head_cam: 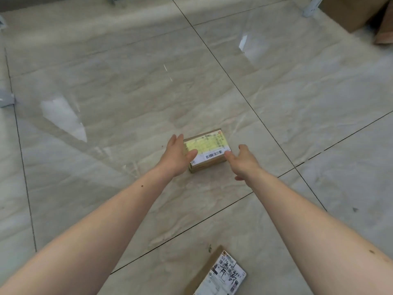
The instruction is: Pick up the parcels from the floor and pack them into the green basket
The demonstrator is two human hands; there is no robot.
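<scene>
A small brown cardboard parcel (pixel 209 149) with a yellowish label and a barcode lies on the tiled floor in the middle of the view. My left hand (pixel 176 155) is at its left end, fingers spread, thumb over the label's near corner. My right hand (pixel 242 160) is at the parcel's right end, fingers apart, thumb close to the near right corner. Neither hand has closed around the box. A second flat brown parcel (pixel 214 274) with a white label lies at the bottom edge between my forearms. The green basket is out of view.
Large cardboard boxes (pixel 357 11) stand at the top right beside a white metal leg (pixel 311 6). A grey metal piece (pixel 6 100) sits at the left edge. Glossy beige floor tiles (pixel 106 81) with dark grout lines stretch around the parcels.
</scene>
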